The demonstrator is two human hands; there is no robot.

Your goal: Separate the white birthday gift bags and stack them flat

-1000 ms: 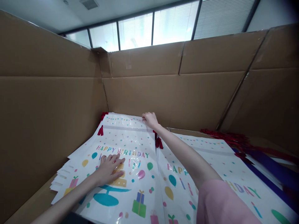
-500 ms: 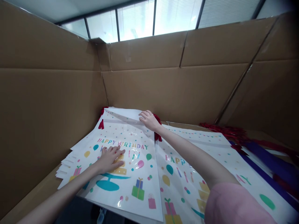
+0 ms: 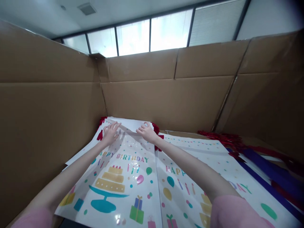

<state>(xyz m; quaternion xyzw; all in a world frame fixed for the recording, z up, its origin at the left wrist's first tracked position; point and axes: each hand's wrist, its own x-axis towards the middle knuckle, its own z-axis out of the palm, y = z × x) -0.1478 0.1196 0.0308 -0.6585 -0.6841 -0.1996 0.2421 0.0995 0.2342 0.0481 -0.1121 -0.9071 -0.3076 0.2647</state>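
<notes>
Since the earlier frame, the left hand (image 3: 111, 134) has moved up from the printed cake to near the top edge of the birthday sheet (image 3: 140, 148), so both hands now work along that edge rather than one steadying the middle. The right hand (image 3: 147, 131) is curled, fingers and thumb closed on the edge, which dips away from the white layer (image 3: 130, 123) behind it. The left hand's fingers are loosely bent and reach inward; at this angle I can't tell whether they pinch the sheet or only rest on it. Both forearms stretch forward, converging on the sheet's top. The sheet lies uppermost on its stack, a red tassel (image 3: 100, 135) just beside the left wrist. To the right lies a second birthday sheet (image 3: 197, 148); cardboard walls (image 3: 152, 101) rise behind.
</notes>
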